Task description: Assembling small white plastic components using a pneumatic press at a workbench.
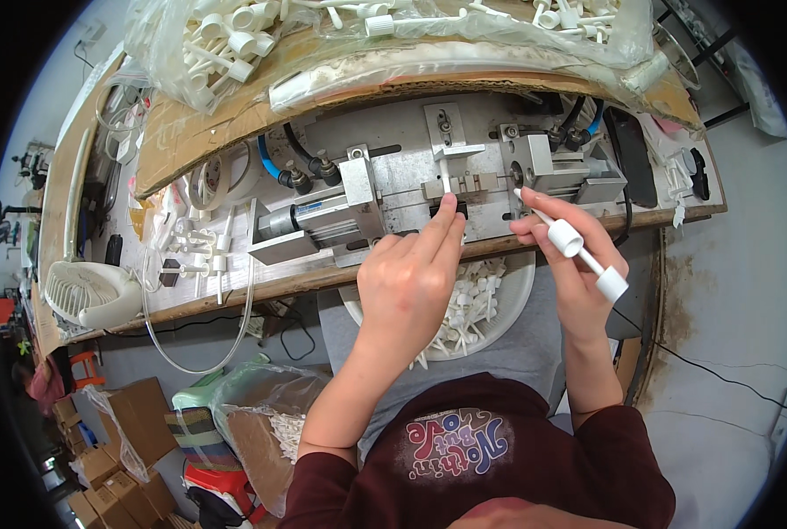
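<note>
White capped rods, partly hidden, are pinched by the right grip; left grip's hold unclear.

Plain white slim plastic pieces with round caps match the white round plastic basin. Silver-grey metal blocks contrast with bright-blue curved tubing. The dark maroon short-sleeved fabric shirt bears a print (pink, blue and white); the flat cardboard sheet is tan, the curved plastic fan off-white.
</note>
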A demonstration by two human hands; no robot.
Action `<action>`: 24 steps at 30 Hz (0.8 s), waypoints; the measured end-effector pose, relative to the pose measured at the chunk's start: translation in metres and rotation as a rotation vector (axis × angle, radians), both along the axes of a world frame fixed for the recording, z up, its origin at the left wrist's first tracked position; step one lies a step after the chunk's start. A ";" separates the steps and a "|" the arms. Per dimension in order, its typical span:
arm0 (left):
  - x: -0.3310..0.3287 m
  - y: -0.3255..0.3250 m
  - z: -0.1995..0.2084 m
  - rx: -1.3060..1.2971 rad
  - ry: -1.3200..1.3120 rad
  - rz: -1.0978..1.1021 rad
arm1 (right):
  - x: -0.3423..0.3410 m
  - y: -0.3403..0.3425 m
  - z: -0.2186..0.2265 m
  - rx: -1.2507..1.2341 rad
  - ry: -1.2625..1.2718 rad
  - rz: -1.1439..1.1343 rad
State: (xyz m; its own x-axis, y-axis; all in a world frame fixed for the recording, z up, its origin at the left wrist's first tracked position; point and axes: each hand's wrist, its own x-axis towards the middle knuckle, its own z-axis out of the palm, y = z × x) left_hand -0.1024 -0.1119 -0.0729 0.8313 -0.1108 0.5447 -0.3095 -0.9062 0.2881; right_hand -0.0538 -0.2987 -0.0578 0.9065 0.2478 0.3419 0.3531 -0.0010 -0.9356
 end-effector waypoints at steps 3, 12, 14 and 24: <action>0.001 0.000 0.002 0.001 0.018 0.005 | 0.000 -0.001 -0.005 -0.115 -0.171 -0.033; -0.005 -0.001 0.009 -0.357 0.139 -0.059 | 0.002 -0.005 -0.020 -0.223 -0.557 0.021; -0.011 -0.003 0.015 -0.627 0.187 -0.160 | 0.004 -0.006 -0.020 -0.271 -0.666 0.041; -0.020 -0.004 0.012 -0.852 0.131 -0.057 | 0.008 0.005 -0.009 -0.319 -0.610 -0.071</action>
State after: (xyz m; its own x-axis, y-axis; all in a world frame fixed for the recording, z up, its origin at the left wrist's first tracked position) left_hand -0.1224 -0.1157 -0.0609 0.8989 0.2479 0.3611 -0.2647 -0.3494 0.8988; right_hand -0.0457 -0.2940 -0.0672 0.5930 0.3681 0.7161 0.8051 -0.2854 -0.5200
